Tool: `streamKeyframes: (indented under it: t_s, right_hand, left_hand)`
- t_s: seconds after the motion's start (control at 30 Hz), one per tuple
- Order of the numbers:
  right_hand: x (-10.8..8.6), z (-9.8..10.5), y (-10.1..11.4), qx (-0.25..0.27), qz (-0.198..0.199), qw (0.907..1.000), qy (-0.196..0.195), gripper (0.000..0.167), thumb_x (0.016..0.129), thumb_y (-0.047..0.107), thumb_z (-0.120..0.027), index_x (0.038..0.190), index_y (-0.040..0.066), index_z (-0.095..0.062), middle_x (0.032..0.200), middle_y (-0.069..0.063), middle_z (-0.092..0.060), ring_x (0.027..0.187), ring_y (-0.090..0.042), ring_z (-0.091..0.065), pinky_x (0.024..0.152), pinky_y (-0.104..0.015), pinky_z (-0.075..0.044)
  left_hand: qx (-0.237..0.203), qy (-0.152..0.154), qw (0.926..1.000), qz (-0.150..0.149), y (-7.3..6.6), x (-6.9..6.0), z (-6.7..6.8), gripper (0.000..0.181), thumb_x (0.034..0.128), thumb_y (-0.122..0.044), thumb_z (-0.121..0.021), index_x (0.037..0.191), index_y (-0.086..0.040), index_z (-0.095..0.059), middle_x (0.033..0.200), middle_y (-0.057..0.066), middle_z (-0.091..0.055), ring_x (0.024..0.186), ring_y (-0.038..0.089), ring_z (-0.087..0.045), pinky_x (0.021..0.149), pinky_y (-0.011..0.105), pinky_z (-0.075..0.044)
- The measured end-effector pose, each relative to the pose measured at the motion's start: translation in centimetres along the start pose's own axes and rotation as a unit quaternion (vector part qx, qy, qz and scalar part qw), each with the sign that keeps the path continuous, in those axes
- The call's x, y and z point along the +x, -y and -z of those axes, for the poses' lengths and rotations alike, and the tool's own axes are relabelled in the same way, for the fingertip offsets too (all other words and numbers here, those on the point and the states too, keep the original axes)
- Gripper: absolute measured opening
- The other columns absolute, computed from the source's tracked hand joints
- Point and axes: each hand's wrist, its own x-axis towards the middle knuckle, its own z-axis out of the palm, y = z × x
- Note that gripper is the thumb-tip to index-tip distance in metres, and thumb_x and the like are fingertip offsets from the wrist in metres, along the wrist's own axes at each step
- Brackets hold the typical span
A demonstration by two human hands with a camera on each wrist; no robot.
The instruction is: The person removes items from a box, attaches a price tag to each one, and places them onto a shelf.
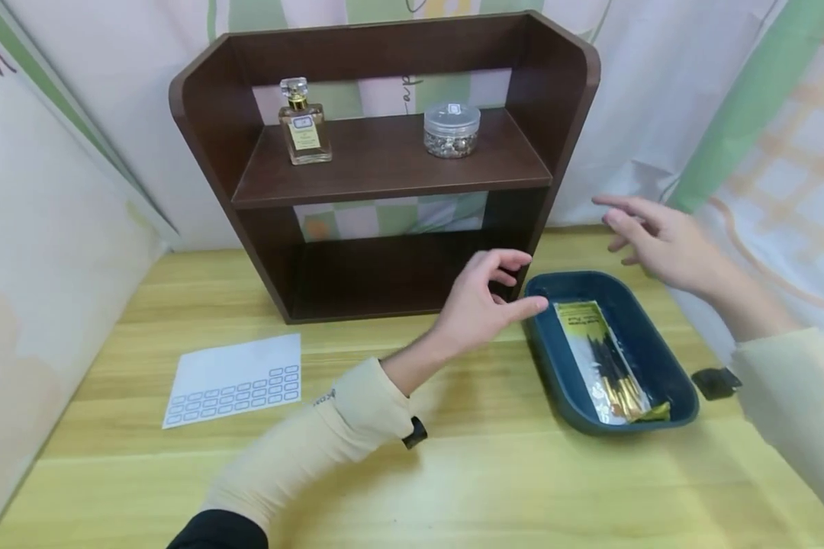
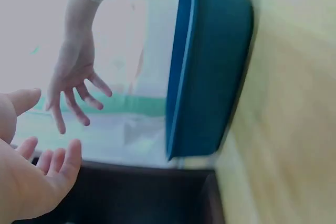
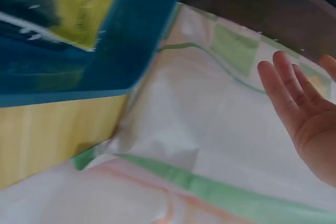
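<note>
Both hands are empty, fingers relaxed and apart from each other. My left hand (image 1: 477, 301) hovers between the brown shelf (image 1: 391, 183) and the left rim of a dark blue basin (image 1: 549, 381), thumb and fingers spread. Beyond the basin's far right side, my right hand (image 1: 666, 236) is raised in the air; its fingers (image 2: 81, 103) are extended in the left wrist view. Inside the basin lies a clear packet of paintbrushes (image 1: 607, 366) with a yellow-green header, also partly seen in the right wrist view.
On the upper shelf board stand a perfume bottle (image 1: 305, 130) at left and a lidded clear jar (image 1: 452, 133) of small silvery pieces at right. A white label sheet (image 1: 236, 377) lies on the wooden table (image 1: 453, 488). Patterned curtains (image 1: 776, 168) hang around.
</note>
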Motion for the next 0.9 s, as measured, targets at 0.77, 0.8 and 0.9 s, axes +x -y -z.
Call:
streamKeyframes:
  t_s: [0.77, 0.8, 0.9]
  right_hand:
    - [-5.5, -1.6, -9.3, -0.007, -0.064, 0.9956, 0.067, 0.047, 0.102, 0.014, -0.061, 0.142, -0.005, -0.046, 0.116, -0.037, -0.06, 0.074, -0.021, -0.07, 0.056, -0.037, -0.06]
    - [-5.6, -1.6, -9.5, 0.005, -0.073, 0.9947, 0.073, 0.048, 0.102, 0.014, -0.06, 0.144, -0.005, -0.045, 0.115, -0.036, -0.06, 0.074, -0.019, -0.07, 0.057, -0.038, -0.061]
    - [-5.8, -1.7, -10.0, 0.03, -0.096, 0.9908, 0.091, 0.052, 0.103, 0.016, -0.059, 0.147, -0.005, -0.04, 0.113, -0.034, -0.062, 0.076, -0.018, -0.069, 0.059, -0.041, -0.061]
  left_hand:
    - [-0.196, 0.006, 0.9189, 0.343, 0.4, 1.7, -12.2, 0.046, 0.0821, -0.006, -0.083, 0.121, -0.025, -0.068, 0.126, -0.007, -0.058, 0.109, 0.014, -0.059, 0.083, 0.038, -0.058]
    - [-0.199, -0.004, 0.9138, 0.354, 0.4, 1.7, -12.6, 0.046, 0.0817, -0.005, -0.083, 0.121, -0.025, -0.068, 0.129, -0.006, -0.058, 0.11, 0.016, -0.059, 0.086, 0.039, -0.057]
    - [-0.203, -0.035, 0.903, 0.377, 0.6, 1.8, -13.6, 0.049, 0.08, -0.005, -0.083, 0.121, -0.025, -0.067, 0.132, -0.002, -0.057, 0.112, 0.019, -0.059, 0.092, 0.042, -0.053]
